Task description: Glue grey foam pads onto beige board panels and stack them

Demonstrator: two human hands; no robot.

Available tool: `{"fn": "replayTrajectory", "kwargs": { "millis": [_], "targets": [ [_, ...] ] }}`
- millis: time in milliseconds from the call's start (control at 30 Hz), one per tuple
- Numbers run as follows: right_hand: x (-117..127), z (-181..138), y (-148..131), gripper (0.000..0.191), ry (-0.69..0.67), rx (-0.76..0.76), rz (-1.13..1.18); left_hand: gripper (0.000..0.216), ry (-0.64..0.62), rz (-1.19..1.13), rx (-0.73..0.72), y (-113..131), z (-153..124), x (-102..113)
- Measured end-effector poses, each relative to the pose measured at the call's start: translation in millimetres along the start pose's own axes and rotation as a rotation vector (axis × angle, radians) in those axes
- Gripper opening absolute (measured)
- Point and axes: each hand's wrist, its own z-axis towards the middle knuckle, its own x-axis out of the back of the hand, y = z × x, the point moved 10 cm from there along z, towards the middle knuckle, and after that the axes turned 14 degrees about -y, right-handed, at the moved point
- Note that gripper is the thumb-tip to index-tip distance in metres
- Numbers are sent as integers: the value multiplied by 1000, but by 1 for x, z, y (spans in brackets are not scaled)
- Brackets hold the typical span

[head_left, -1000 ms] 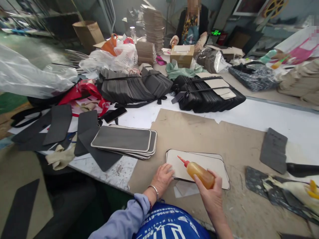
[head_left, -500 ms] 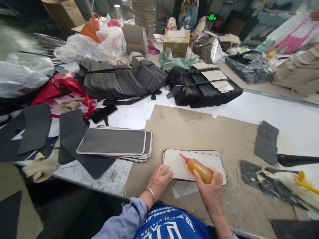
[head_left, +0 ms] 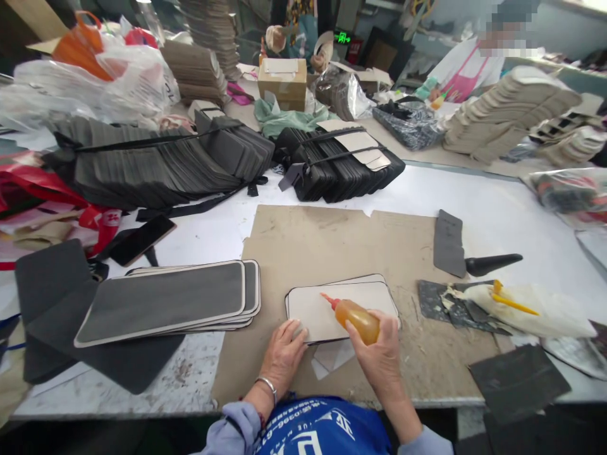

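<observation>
My right hand (head_left: 374,351) is wrapped round a squeeze bottle (head_left: 358,321) of amber liquid. Its red nozzle tip points left over the upper part of a pale, round-cornered panel (head_left: 308,322). Whether the tip touches the surface, I cannot tell. This panel lies on another of the same shape, a little askew. At its front left corner rests my left hand (head_left: 283,357), fingers stretched out on the edge. Small pale scraps (head_left: 332,360) lie just in front of the panels. Further left is a stack of dark grey panels (head_left: 165,300) with pale borders.
Brown board (head_left: 313,234) covers the work area. Strapped dark bundles (head_left: 341,167) stand behind it. A black-handled tool (head_left: 493,263), a white bag (head_left: 521,309) with a yellow piece, and dark sheets (head_left: 519,379) are right. A phone (head_left: 142,241) lies left. Two people are across the table.
The view has swung right, so the table's things appear further left. My hands keep about the same places on the panel, with the bottle still in my right hand.
</observation>
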Motion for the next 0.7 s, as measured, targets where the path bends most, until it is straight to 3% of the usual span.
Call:
{"fn": "replayTrajectory", "kwargs": {
  "millis": [67, 133, 300, 367, 467, 633, 700],
  "targets": [
    [-7, 1, -4, 36, -17, 26, 10, 23, 27, 17, -16, 1, -1, 1],
    [-1, 4, 11, 37, 9, -12, -10, 23, 32, 22, -24, 1, -1, 1],
    [51, 5, 75, 48, 130, -190, -167, 23, 29, 19, -26, 2, 0, 1],
    [62, 1, 83, 52, 143, -224, -202, 24, 33, 22, -27, 4, 0, 3],
    [50, -10, 57, 49, 84, -160, -156, 23, 65, 33, -26, 5, -3, 9],
    [-15, -35, -26, 33, -147, 80, 70, 16, 133, 63, -22, -1, -12, 19],
    [-25, -39, -32, 30, -193, 99, 100, 15, 140, 69, -45, -2, -15, 19]
  ]
}}
